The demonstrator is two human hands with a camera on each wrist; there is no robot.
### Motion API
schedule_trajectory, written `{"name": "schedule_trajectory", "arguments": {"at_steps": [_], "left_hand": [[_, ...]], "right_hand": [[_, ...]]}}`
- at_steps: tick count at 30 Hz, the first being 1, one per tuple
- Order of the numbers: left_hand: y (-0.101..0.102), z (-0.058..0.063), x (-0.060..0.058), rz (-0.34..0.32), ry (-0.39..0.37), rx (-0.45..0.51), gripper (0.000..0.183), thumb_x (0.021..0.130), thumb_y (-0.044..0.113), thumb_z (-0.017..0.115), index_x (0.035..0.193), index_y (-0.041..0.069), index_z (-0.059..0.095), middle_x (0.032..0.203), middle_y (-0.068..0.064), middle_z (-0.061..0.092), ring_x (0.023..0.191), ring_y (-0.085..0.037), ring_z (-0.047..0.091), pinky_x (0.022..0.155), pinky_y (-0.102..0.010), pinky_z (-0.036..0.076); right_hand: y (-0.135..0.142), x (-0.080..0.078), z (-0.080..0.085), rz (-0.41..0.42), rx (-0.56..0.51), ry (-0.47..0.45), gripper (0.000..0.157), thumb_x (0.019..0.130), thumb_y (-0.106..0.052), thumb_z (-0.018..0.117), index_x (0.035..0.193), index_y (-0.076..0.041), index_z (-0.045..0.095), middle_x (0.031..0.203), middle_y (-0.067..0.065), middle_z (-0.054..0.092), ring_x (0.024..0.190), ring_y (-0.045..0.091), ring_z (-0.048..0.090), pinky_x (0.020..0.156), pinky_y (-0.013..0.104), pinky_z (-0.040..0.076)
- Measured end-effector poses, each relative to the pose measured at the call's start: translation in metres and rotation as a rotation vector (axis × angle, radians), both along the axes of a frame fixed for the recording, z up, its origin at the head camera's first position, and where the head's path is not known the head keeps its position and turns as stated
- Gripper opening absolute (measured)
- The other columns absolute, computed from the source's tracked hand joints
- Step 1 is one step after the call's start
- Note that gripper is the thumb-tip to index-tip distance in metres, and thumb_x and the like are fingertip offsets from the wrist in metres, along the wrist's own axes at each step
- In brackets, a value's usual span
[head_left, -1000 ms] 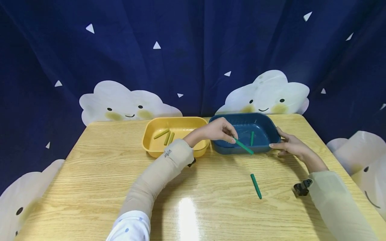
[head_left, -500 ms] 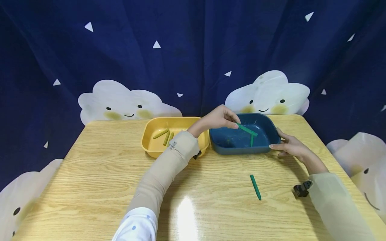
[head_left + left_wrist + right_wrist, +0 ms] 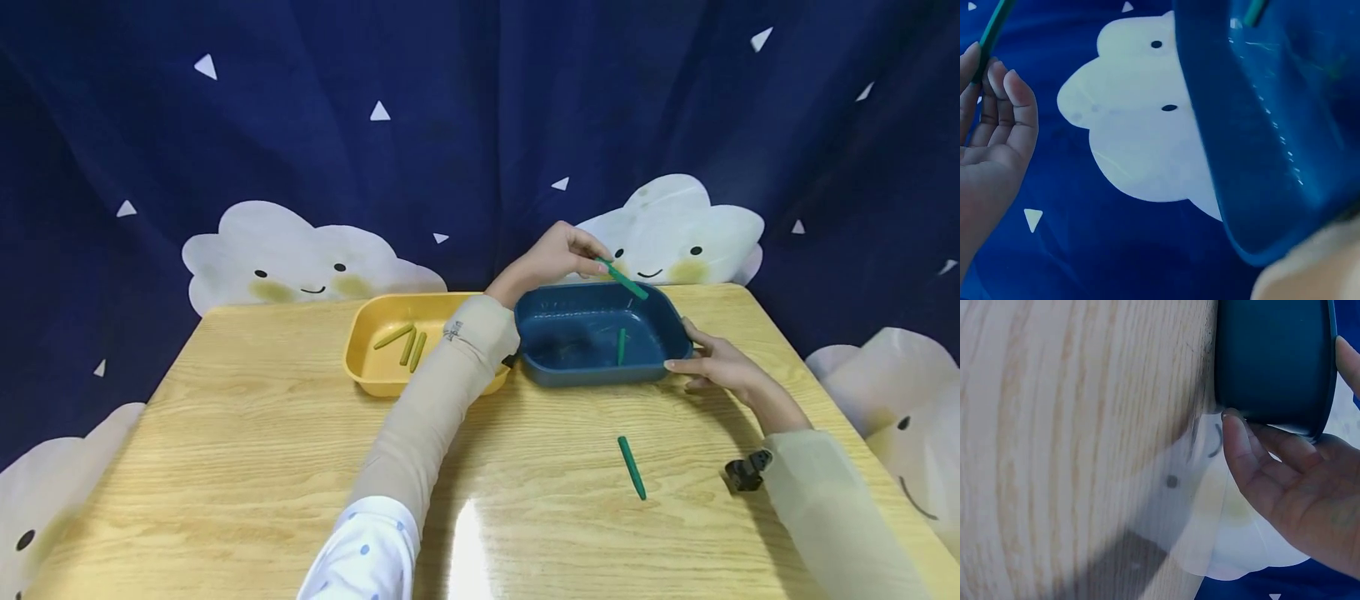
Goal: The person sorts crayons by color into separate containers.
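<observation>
My left hand [image 3: 558, 254] pinches a green crayon [image 3: 627, 282] between thumb and fingers, above the back edge of the blue plastic basin [image 3: 592, 377]. In the left wrist view the crayon [image 3: 992, 28] sticks up from the fingertips, apart from the basin. A second green crayon [image 3: 621, 346] lies inside that basin. My right hand [image 3: 716, 365] holds the basin's right end, thumb at the front corner and fingers along the side. The right wrist view has the fingers against the basin's outer wall [image 3: 1272, 362]. Another green crayon [image 3: 632, 467] lies on the table in front.
To the left of the blue basin stands a yellow basin [image 3: 356, 358] with several olive-yellow crayons [image 3: 407, 345] in it, partly hidden by the left forearm. Both stand near the back edge of the wooden table [image 3: 247, 450]. A dark blue cloud-print curtain [image 3: 450, 150] hangs behind.
My left hand has carried the green crayon up and back, from over the blue basin's front edge to above its back edge. The right hand has kept its hold on the basin.
</observation>
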State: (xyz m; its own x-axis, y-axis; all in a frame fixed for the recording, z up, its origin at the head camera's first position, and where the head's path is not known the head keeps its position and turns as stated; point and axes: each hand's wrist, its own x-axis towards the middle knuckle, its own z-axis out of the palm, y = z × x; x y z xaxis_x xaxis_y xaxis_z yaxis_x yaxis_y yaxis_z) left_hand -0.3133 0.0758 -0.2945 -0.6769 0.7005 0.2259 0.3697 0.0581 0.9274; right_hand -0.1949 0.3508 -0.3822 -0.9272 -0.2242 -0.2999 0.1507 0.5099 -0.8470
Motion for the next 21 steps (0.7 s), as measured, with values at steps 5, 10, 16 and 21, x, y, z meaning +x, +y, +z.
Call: {"name": "schedule_trajectory", "arguments": {"at_steps": [5, 10, 16, 21], "left_hand": [[0.01, 0.002, -0.006, 0.023, -0.028, 0.113, 0.019, 0.081, -0.003, 0.065, 0.098, -0.011, 0.066, 0.084, -0.013, 0.066, 0.076, -0.024, 0.059, 0.068, -0.032, 0.051], [0.017, -0.004, -0.016, 0.095, -0.142, 0.19, 0.021, 0.081, -0.005, 0.064, 0.102, -0.011, 0.064, 0.081, -0.01, 0.063, 0.073, -0.019, 0.059, 0.069, -0.03, 0.051], [0.03, -0.022, -0.028, 0.163, -0.339, 0.329, 0.025, 0.082, -0.01, 0.06, 0.107, -0.015, 0.06, 0.083, -0.012, 0.062, 0.07, -0.018, 0.062, 0.072, -0.031, 0.052], [0.034, -0.032, -0.033, 0.204, -0.433, 0.359, 0.026, 0.082, -0.012, 0.058, 0.108, -0.016, 0.059, 0.09, -0.018, 0.061, 0.079, -0.027, 0.065, 0.074, -0.03, 0.052]], "right_hand": [[0.001, 0.001, -0.002, -0.007, -0.015, 0.004, 0.093, 0.089, -0.02, 0.06, 0.142, -0.008, -0.015, 0.144, 0.032, -0.003, 0.123, 0.046, 0.028, 0.073, 0.038, 0.051], [0.001, -0.001, -0.001, -0.006, -0.018, 0.003, 0.093, 0.089, -0.02, 0.06, 0.142, -0.007, -0.014, 0.145, 0.031, -0.003, 0.122, 0.044, 0.029, 0.073, 0.039, 0.051], [0.001, -0.002, -0.001, -0.012, -0.013, 0.007, 0.093, 0.088, -0.019, 0.061, 0.142, -0.007, -0.014, 0.144, 0.033, 0.001, 0.123, 0.045, 0.028, 0.072, 0.038, 0.051], [0.0, 0.001, -0.004, -0.02, -0.025, -0.004, 0.093, 0.088, -0.019, 0.062, 0.142, -0.007, -0.013, 0.146, 0.03, -0.003, 0.123, 0.045, 0.027, 0.074, 0.039, 0.051]]}}
